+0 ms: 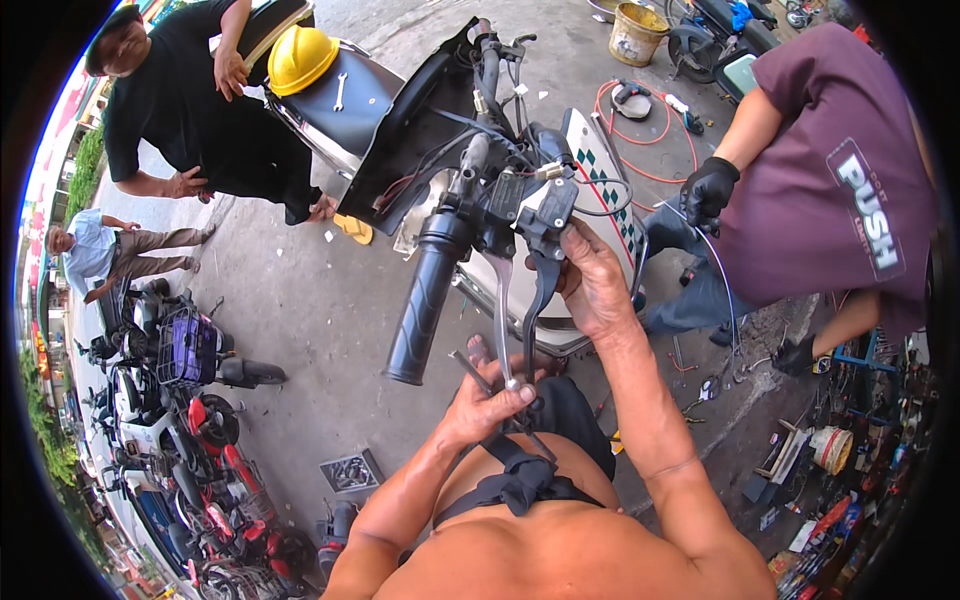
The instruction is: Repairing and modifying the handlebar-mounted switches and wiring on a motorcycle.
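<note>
black grip (pixel 430 298), hands (pixel 490 408) at levers (pixel 503 325), yellow helmet (pixel 302 60) beyond

The left hand (pixel 495 400) is curled at the lower tip of the silver lever (pixel 502 315), thumb extended; the right hand (pixel 600 280) is raised to the lever's right, fingers bent, its forearm (pixel 655 405) stretched upward.

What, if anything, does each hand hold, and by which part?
The left hand seems to hold the silver lever by its ball end, along with a dark rod; the right hand, the black lever near its upper end.
</note>
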The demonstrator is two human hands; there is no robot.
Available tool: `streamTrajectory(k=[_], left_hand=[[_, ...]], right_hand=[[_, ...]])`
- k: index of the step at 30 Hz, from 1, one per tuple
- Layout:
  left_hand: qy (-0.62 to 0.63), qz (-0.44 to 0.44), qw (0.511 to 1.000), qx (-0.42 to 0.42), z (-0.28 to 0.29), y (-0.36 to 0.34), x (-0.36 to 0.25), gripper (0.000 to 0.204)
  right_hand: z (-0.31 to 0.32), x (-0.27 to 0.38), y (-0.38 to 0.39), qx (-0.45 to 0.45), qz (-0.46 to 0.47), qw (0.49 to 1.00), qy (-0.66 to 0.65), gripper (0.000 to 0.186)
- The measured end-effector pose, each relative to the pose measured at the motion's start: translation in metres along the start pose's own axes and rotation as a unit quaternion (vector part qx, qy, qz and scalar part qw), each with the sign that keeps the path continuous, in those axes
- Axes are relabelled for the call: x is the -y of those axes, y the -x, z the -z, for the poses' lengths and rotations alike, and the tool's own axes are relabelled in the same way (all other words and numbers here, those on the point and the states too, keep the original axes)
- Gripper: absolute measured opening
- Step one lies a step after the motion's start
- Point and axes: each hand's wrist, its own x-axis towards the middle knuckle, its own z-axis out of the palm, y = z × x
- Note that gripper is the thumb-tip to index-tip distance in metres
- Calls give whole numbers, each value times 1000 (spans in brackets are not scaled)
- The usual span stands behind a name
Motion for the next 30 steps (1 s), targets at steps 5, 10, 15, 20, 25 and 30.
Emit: streamTrajectory(k=[5,10,15,20,25,30], left_hand=[[34,-13,999,-12,-4,-1,-2,57],[18,-24,1000,-7,-4,-2,-6,55],[28,-37,999,-18,-6,-2,-3,53],[5,10,1000,20,3,-2,-1,53],[9,1,1000,16,0,-5,-7,51],[9,2,1000,9,0,-7,-5,50]], right_hand=[[-2,0,1,-7,10,1000,-5,52],[-3,0,1,-4,14,1000,-14,51],[-6,0,0,-12,15,1000,-11,52],[-3,0,-1,-10,8,1000,-9,53],[-2,-2,-5,-13,12,1000,-9,54],[0,-3,-8,-5,8,1000,-8,52]])
